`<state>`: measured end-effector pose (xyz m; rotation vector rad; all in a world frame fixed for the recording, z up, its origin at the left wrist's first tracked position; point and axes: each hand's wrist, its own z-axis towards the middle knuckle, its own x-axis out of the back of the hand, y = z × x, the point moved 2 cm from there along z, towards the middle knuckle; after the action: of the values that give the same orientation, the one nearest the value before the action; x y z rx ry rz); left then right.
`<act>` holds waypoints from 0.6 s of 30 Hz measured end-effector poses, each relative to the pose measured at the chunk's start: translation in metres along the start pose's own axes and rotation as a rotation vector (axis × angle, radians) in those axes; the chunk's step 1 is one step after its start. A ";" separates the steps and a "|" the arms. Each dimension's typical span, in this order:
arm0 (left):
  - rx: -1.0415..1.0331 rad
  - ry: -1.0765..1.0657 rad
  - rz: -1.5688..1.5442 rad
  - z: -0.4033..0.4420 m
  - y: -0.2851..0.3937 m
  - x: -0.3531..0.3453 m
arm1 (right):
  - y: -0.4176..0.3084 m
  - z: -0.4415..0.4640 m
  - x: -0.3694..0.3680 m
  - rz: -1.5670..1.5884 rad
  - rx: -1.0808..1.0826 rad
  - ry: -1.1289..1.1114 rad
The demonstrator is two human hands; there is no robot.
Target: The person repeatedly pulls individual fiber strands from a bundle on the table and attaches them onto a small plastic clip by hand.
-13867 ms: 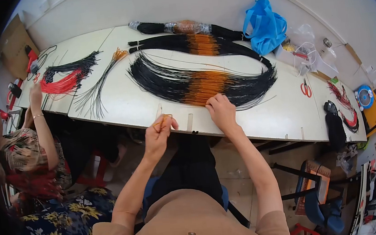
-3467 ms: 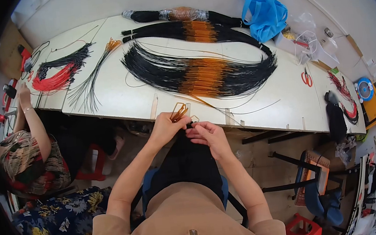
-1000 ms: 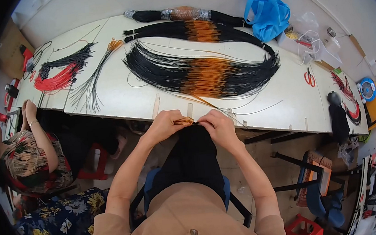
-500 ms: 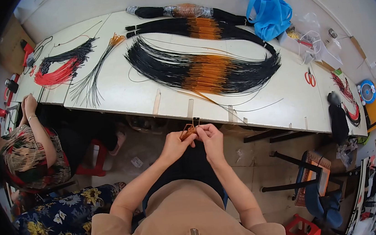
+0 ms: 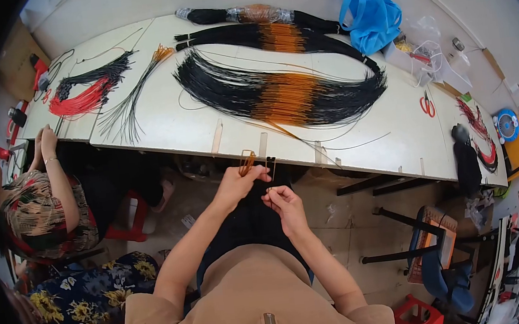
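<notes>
My left hand (image 5: 237, 186) is closed on a small bunch of orange-brown cords (image 5: 247, 161), whose looped tops stick up above the fingers. Just below and to the right, my right hand (image 5: 287, 208) pinches with thumb and fingertips; whatever lies between them is too small to make out. Both hands are in front of the table's edge, above my lap. A small black piece (image 5: 270, 159) shows near the edge, just beyond my left fingertips. On the table lies a wide bundle of black and orange cords (image 5: 284, 99), with a few loose strands reaching toward the front.
More tied cord bundles (image 5: 284, 36) lie behind, near a blue bag (image 5: 371, 16). Orange-handled scissors (image 5: 427, 105) rest at the right. Red and black cords (image 5: 85, 95) lie at the left, where another person (image 5: 39, 198) sits. A chair (image 5: 429, 245) stands right of me.
My hands have moved apart. The right hand has dropped lower, toward me, while the left has shifted slightly left and up with the cords.
</notes>
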<state>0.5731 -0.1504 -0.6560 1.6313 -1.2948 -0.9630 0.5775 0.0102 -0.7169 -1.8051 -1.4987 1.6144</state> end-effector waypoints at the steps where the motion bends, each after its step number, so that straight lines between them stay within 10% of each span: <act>1: 0.024 -0.033 -0.037 0.002 0.001 -0.007 | 0.000 0.000 0.002 -0.010 -0.006 -0.002; 6: -0.076 -0.097 -0.128 0.012 -0.008 -0.023 | -0.028 -0.005 -0.001 -0.325 -0.027 -0.040; 8: -0.221 -0.090 -0.147 0.015 -0.011 -0.025 | -0.067 -0.007 -0.011 -1.107 0.568 0.130; 11: -0.328 -0.057 -0.150 0.007 0.008 -0.026 | -0.111 0.025 -0.024 -1.367 1.030 0.211; 18: -0.536 0.102 -0.112 -0.006 0.045 0.005 | -0.129 0.111 -0.026 -1.747 1.042 0.095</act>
<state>0.5635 -0.1604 -0.6120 1.3185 -0.7899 -1.1590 0.4237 -0.0019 -0.6407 0.1999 -1.0397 0.8417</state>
